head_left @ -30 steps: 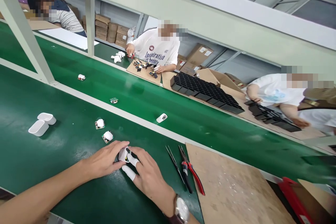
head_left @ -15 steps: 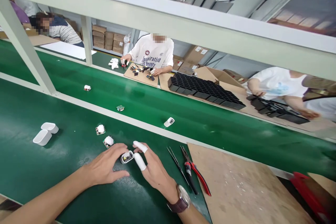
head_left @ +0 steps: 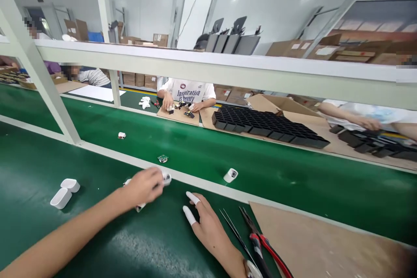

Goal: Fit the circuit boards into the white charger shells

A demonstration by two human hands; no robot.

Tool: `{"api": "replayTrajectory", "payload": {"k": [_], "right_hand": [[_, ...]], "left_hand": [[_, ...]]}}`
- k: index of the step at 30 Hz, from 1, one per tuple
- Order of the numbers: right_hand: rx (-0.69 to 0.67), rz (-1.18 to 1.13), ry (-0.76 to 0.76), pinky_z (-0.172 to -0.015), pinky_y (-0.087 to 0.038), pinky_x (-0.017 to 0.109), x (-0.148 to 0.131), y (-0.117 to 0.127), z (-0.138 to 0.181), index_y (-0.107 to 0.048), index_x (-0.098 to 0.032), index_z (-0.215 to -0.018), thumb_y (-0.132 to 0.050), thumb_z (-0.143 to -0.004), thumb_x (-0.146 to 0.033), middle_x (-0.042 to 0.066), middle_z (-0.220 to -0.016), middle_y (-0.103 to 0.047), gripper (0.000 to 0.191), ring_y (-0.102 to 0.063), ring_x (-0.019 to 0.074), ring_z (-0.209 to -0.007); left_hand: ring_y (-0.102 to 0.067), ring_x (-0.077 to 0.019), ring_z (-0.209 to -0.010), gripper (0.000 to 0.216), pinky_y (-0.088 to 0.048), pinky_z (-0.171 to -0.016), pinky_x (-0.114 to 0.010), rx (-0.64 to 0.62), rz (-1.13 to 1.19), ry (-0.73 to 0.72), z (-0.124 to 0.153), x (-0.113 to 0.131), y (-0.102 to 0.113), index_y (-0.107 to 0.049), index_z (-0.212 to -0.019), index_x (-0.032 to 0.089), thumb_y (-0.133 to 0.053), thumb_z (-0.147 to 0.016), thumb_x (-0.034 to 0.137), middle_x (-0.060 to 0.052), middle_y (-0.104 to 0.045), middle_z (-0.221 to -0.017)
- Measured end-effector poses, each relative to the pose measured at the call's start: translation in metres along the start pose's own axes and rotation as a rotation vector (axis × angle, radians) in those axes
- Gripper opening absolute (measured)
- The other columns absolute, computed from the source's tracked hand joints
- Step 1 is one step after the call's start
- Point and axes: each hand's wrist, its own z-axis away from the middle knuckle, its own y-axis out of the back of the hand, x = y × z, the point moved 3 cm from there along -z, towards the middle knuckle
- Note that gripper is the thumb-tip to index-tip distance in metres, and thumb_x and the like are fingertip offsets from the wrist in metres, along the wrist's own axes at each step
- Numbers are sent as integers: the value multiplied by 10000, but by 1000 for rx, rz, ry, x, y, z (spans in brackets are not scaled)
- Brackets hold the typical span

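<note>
Change since half a second ago: the two-handed hold has broken up. Right hand (head_left: pixel 208 226) now lies flat on the green belt (head_left: pixel 97 243) at 6 o'clock, fingers spread and holding nothing, with white finger covers (head_left: pixel 189 216) on two of them. Left hand (head_left: pixel 143 186) has moved out toward 11 o'clock, fingers curled in a pinch on the white casing (head_left: pixel 166 178), which now sits just short of the pale rail (head_left: pixel 202 183). Judgement: the casing is in one hand's charge only. Tweezers (head_left: pixel 233 232) and red-handled pliers (head_left: pixel 265 249) lie at 3 o'clock of the right hand, just beside the cardboard sheet (head_left: pixel 325 243). Two white shells (head_left: pixel 65 191) sit at 9 o'clock, well apart. A small part is half hidden under the left hand. Past the rail: a circuit board (head_left: pixel 162 158) at 12 o'clock of the casing and a white part (head_left: pixel 230 175) at 3 o'clock. Farther off are black trays (head_left: pixel 270 124) and a co-worker (head_left: pixel 189 93) at 12 o'clock.
</note>
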Motion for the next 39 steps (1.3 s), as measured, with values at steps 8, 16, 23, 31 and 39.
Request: {"api": "replayTrajectory", "payload": {"k": [8,16,23,31,39], "right_hand": [[1,26,-23,-1019,-600,529,20,-16,-9,-421,-247,-1528,-494,-1057,-327,170,-1383,-593,484,-648,326,-1245],[2,-140,-147,-1081,-525,577,37,-43,-119,-480,-141,-1441,-635,-934,-314,219,-1389,-540,558,-609,370,-1264],[-113,-266,-97,-842,-591,374,12,-15,-113,-671,-216,-1114,-556,-968,-263,86,-1077,-638,192,-670,209,-880],[-451,-58,-145,-800,-581,390,-34,2,-50,-578,-160,-1389,-661,-974,-457,146,-1280,-602,517,-703,244,-884],[-266,-57,173,-1048,-555,485,-33,6,-19,-597,-234,-1345,-493,-1028,-169,112,-1319,-633,340,-625,276,-1195]], "left_hand": [[-701,-238,-910,170,-571,-829,-338,167,-112,303,-68,-145,11,-681,-941,216,-714,-913,380,-56,-703,-957],[-600,-415,-1184,292,-486,-1009,-572,296,-228,533,-63,-196,39,-714,-1157,160,-631,-893,255,-203,-673,-1185],[-652,-276,-1062,499,-547,-987,-409,109,-125,339,-36,-112,18,-631,-1334,215,-624,-840,149,-99,-669,-1185],[-639,-280,-1243,483,-551,-1053,-390,-155,25,110,30,-13,24,-566,-1433,267,-661,-964,332,-93,-621,-1381],[-707,-250,-957,429,-564,-614,-281,194,-315,447,145,-51,164,-702,-1165,289,-595,-952,645,-53,-688,-1206]]}}
